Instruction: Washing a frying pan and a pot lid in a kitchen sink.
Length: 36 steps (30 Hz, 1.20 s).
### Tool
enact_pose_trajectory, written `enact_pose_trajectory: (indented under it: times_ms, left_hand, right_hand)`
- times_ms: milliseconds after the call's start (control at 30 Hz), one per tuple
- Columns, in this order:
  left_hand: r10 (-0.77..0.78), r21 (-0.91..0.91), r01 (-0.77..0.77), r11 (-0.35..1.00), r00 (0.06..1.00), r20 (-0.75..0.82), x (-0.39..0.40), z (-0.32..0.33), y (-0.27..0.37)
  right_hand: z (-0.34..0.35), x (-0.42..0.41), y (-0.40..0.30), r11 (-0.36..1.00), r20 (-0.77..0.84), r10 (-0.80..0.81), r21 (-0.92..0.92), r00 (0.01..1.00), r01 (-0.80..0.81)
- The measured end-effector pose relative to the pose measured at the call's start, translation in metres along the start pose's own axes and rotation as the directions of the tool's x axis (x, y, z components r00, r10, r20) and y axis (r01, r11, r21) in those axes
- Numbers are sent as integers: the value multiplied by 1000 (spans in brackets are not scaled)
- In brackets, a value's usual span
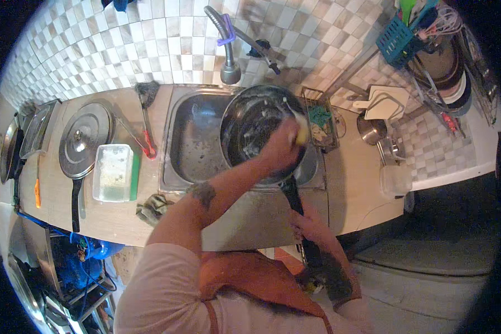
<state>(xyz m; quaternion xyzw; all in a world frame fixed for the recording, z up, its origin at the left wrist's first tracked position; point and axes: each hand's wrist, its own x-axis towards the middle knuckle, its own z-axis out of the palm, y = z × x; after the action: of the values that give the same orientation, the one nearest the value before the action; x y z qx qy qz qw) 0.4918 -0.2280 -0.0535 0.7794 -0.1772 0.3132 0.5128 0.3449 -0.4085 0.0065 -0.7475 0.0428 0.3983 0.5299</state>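
Observation:
A large dark frying pan (254, 121) with white suds streaked over its inside lies tilted across the right part of a steel sink (196, 150). My left hand (282, 144) reaches into it from the left, closed on a yellow sponge (302, 135) against the pan's right inner side; blur hides part of the fingers. The pan's black handle (291, 194) points down towards me, and my right hand (309, 225) grips it near its lower end. Above the sink hangs a flexible faucet (230, 73) with a purple clip (227, 31) around its neck.
Left of the sink are red-tipped tongs (149, 146), a lidded pan (85, 142), a plastic container (113, 173) and a crumpled cloth (153, 208). A wire basket (321, 129) with a green scrubber stands right of the pan. Farther right are a small pot (371, 128) and cutting boards (386, 102).

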Motion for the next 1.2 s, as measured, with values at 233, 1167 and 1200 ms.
enact_pose_trajectory:
  times_ms: [233,1167,1200]
  left_hand:
    - [-126,323,-145,935,715,688,-62,-83,-84]
    - [16,258,-129,958,917,399,-64,-60,-77]
    - [-158,275,70,959,937,313,-36,-55,-67]
  right_hand:
    - [-9,5,3,975,-35,17,224,999,-9]
    - [13,-10,26,969,19,51,240,998,-54]
    - [9,-12,29,982,27,5,190,1000,-10]
